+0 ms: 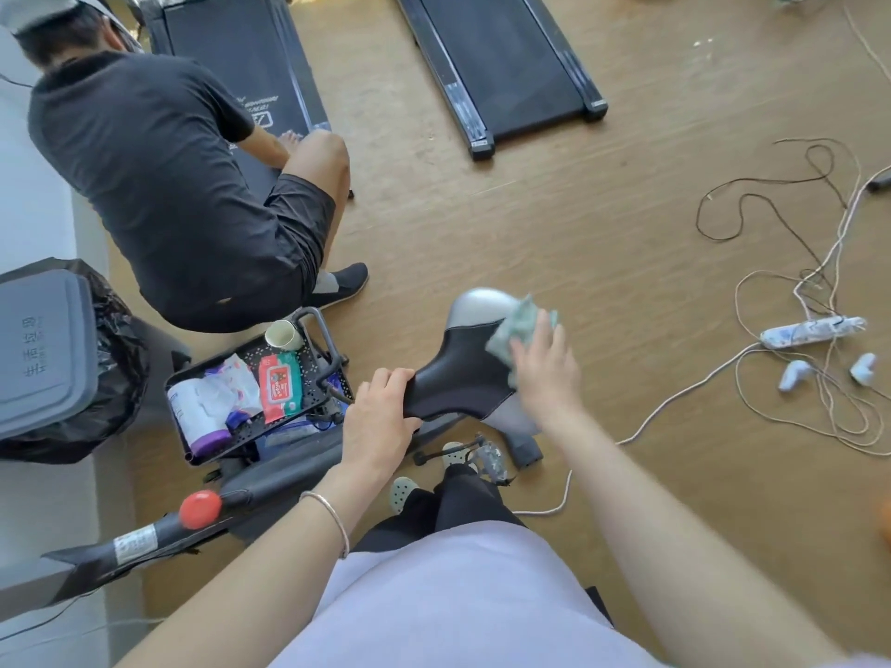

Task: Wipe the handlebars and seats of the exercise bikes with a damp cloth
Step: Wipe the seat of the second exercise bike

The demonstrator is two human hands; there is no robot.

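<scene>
Hands: two, apart, both on the one seat (458, 373).
- left hand (381, 407): fingers curled round the seat's narrow black nose; one bracelet (328, 518) on the wrist.
- right hand (545, 364): blurred, fingers lying fairly straight and pressing one greenish cloth (518, 325) onto the seat's wider rear, where black meets grey.

Seat: one, black and grey, in the middle of the view, above the wooden floor.

Tray (250, 351): one, black and perforated, just beside the seat's nose. Contents: one cup (283, 335), upright in the far corner; one red wipes pack (280, 388); one white packet (231, 388); one white roll (197, 417) with a purple end.

Bin (43, 354): one, grey lid, black liner; contents hidden.

Floor items: one treadmill (236, 65) by one crouching person (168, 185); second treadmill (501, 65); one power strip (815, 330) among tangled cables; two white adapters (794, 374) (863, 367).

Red knob (200, 508): one, on the dark frame.
</scene>
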